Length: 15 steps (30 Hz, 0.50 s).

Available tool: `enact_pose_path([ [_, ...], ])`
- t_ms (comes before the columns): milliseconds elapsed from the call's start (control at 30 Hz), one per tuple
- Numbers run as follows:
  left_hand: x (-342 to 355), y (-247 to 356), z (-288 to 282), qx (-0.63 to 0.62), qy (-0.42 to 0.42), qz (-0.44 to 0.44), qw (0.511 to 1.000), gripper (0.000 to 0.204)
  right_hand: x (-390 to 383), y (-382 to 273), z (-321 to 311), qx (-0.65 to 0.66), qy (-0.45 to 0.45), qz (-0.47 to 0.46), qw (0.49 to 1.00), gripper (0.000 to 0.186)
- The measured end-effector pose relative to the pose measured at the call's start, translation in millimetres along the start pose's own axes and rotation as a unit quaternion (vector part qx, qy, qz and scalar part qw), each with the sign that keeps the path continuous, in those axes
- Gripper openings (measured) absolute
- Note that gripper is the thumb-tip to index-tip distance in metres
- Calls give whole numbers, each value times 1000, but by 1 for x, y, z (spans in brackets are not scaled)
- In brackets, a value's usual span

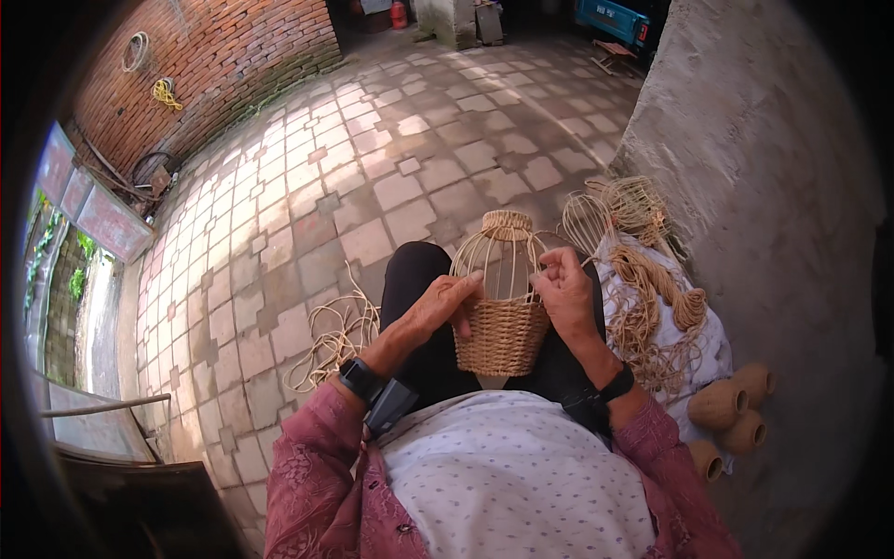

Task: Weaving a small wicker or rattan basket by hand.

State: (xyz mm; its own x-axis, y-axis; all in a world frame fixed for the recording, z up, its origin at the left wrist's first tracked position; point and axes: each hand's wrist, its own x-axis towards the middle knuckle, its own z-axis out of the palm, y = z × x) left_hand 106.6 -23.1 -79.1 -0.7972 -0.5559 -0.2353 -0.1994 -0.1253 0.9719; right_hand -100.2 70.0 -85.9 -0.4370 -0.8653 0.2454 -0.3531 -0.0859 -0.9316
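Upright between my knees sits a half-woven basket, tan in colour. Its lower body is closely woven, bare upright ribs rise above that, and a narrow woven collar tops it. My left hand grips the basket's left side, its thumb at the upper edge of the weave and its fingers partly hidden. At the right edge of the weave, my right hand has its thumb and forefinger pinched on a thin strand beside the ribs. Most of that strand is hidden by the fingers.
To my right, a pale cloth bears hanks of tan cord. Beyond it lies an openwork bundle of ribs. Several small woven pots lie by the rough wall. Loose cord lies on the paving left of my knee.
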Motion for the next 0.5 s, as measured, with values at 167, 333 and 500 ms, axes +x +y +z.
enact_pose_path([
  [167, -1, -1, -1, -16, -5, 17, 1000, 48, -13, -29, -13, 449, -82, 202, 866, 20],
  [333, -1, -6, 0, 24, -6, -2, 1000, 29, -16, -2, -28, 242, -137, 159, 947, 9],
  [500, -12, 10, -1, -18, 26, 28, 999, 27, -14, 6, -28, 301, -87, 228, 922, 9],
])
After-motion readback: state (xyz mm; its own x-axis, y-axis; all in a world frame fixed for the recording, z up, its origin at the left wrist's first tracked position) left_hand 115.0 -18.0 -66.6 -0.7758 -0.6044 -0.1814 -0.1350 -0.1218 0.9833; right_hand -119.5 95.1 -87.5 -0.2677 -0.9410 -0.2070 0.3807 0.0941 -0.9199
